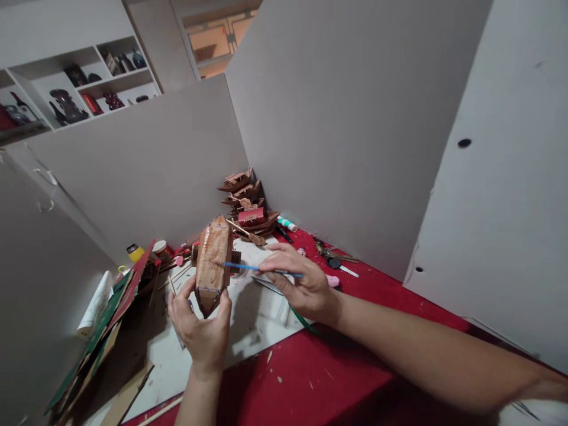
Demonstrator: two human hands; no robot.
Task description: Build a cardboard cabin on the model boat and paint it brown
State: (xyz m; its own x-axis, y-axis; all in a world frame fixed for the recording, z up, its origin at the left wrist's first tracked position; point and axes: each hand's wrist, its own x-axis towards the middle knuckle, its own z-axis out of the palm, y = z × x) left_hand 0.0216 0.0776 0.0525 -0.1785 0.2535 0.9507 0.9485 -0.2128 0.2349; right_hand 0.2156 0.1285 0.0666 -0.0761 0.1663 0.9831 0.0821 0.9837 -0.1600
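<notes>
My left hand [202, 328] grips the near end of a wooden model boat [213, 254], with fingers on one side and thumb on the other. The boat is tilted so that its long brown hull bottom faces me, and part of that surface looks glossy. Between the thumb and fingers of my right hand [306, 281] is a thin blue paintbrush [248, 267]. Its tip reaches the hull's right side; whether it touches cannot be made out. Under both hands lies a pale board [252, 331] on the red tabletop.
Several finished-looking model boats [244, 195] are stacked in the back corner. Cardboard sheets [104, 331] lean at the left beside a white roll [95, 305]. A yellow bottle [135, 253] stands behind them. Scissors [341, 255] lie at the right, near the grey partition [346, 130].
</notes>
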